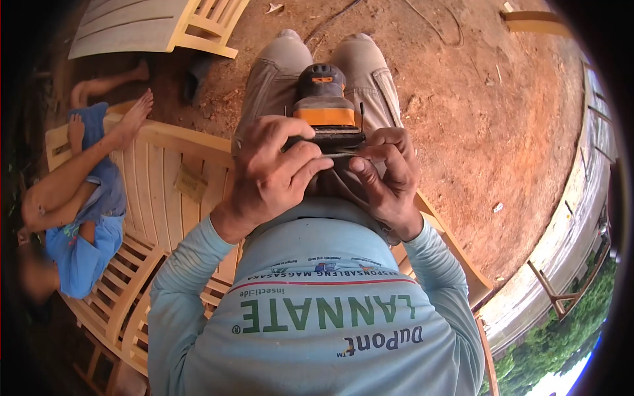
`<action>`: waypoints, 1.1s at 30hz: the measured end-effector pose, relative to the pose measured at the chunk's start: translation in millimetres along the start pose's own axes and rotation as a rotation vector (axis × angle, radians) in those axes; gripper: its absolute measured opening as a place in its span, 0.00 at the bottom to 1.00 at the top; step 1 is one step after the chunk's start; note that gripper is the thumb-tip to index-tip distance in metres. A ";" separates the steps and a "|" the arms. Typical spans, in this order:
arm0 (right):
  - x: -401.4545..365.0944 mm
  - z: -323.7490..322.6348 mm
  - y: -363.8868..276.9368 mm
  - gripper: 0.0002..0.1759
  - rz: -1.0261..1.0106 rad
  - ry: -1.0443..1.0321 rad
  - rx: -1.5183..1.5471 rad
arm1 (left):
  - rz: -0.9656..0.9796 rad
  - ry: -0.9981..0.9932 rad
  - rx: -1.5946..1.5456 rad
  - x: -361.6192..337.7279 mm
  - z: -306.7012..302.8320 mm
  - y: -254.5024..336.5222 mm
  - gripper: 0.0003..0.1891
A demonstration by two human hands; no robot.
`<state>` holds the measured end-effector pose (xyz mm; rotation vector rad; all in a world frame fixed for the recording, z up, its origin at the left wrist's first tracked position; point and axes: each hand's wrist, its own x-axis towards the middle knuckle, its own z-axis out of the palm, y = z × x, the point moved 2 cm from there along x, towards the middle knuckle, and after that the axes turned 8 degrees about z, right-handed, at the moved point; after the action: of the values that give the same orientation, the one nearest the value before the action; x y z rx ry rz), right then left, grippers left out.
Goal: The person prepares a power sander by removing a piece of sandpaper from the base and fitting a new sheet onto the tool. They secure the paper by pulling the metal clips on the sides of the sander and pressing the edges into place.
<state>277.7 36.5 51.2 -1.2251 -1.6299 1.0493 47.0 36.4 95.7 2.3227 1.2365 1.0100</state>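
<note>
An orange-and-black electric sander [323, 105] rests tilted on my lap between my thighs, its flat pad end toward me. Thin wire levers stick out at both sides of its base. Along the near edge of the pad runs a thin strip of sandpaper [340, 155], seen nearly edge-on. My left hand [274, 168] pinches this strip from the left, with its upper fingers against the sander's base. From the right, my right hand [389, 175] holds the strip's other end between thumb and curled fingers. The sander's underside is mostly hidden.
I sit on a slatted wooden bench [449, 237]. At left, another person [86, 244] in blue reclines on a wooden bench [152, 158], bare legs raised. A wooden piece of furniture [125, 30] stands at upper left. Reddish dirt ground [475, 112] and a cord [456, 30] lie ahead.
</note>
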 end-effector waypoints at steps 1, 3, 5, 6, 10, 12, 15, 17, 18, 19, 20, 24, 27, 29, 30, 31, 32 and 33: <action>2.3 -0.2 -0.1 0.10 -0.010 0.027 -0.015 | -0.018 0.000 -0.023 -0.5 1.3 -1.5 0.09; 3.7 -0.2 2.0 0.10 0.021 0.037 -0.005 | -0.055 0.002 -0.065 -1.8 3.6 -6.7 0.07; 2.0 0.7 6.5 0.10 0.105 0.004 0.044 | -0.056 0.004 -0.078 -0.7 3.4 -7.7 0.07; 2.5 1.4 7.0 0.11 0.111 -0.002 0.055 | -0.056 0.005 -0.084 -0.4 3.2 -7.9 0.06; 3.8 4.7 7.6 0.12 0.196 -0.021 0.115 | -0.087 0.018 -0.054 -0.4 5.0 -11.2 0.06; 4.2 5.6 9.3 0.13 0.238 -0.024 0.148 | -0.106 0.046 -0.057 1.7 6.4 -12.6 0.05; 8.4 7.8 15.0 0.14 0.255 0.002 0.177 | -0.102 0.013 -0.066 2.9 5.3 -16.9 0.04; 11.0 11.0 13.6 0.16 0.262 0.046 0.178 | -0.082 0.005 -0.052 1.9 5.1 -19.8 0.05; 12.7 11.4 13.4 0.16 0.210 0.065 0.134 | -0.071 0.002 -0.046 2.1 5.2 -20.7 0.05; 14.6 11.8 13.5 0.16 0.157 0.084 0.089 | -0.068 0.002 -0.046 2.3 5.3 -21.0 0.05; 16.1 12.0 13.4 0.15 0.104 0.103 0.045 | -0.064 0.002 -0.047 2.2 5.3 -21.1 0.05; 24.0 13.1 8.9 0.15 -0.010 0.118 -0.080 | -0.053 0.012 -0.056 -0.9 5.4 -22.4 0.06; 26.0 13.4 9.9 0.15 -0.025 0.118 -0.085 | -0.052 0.024 -0.060 -1.1 6.9 -25.6 0.06; 27.2 12.9 10.0 0.15 -0.015 0.118 -0.076 | -0.049 0.020 -0.062 1.0 6.8 -26.0 0.04; 27.5 12.7 10.5 0.15 -0.016 0.119 -0.071 | -0.046 0.019 -0.063 2.2 6.3 -26.0 0.03; 26.8 12.5 11.6 0.14 -0.016 0.122 -0.066 | -0.057 0.012 -0.076 2.7 5.8 -25.6 0.04; 25.7 12.3 12.6 0.14 -0.016 0.124 -0.062 | -0.067 0.006 -0.090 2.9 5.3 -24.6 0.06; 23.7 12.4 15.2 0.14 0.011 0.115 -0.043 | -0.076 0.000 -0.104 3.6 4.9 -23.3 0.07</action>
<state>266.0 60.6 36.0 -1.2999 -1.5658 0.9371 38.2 53.0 80.6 2.1806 1.2323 1.0229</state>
